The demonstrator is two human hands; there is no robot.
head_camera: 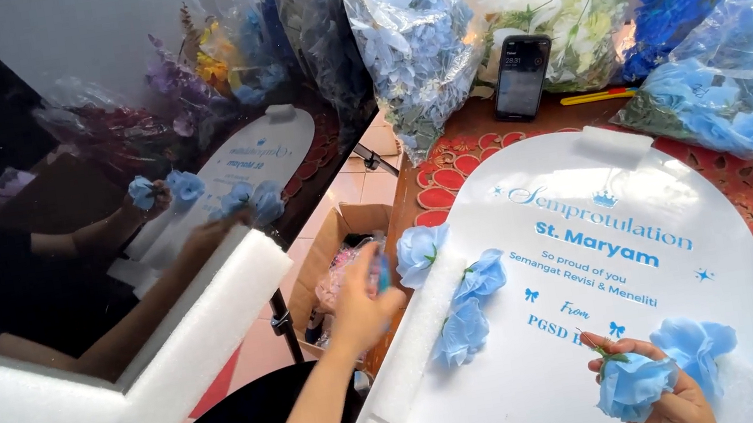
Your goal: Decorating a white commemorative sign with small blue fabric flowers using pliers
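Bright daylight, plastic glare, perhaps slight left-hand (363, 305) motion blur

The left hand (363, 305) is motion-blurred; its blue object cannot be told.

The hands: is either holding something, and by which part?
Right hand grips a light blue fabric rose under its bloom. Left hand pinches something small and blue, unclear.

A black phone (521, 76) stands among bagged artificial flowers (414, 32), with a cardboard box (329, 258) below
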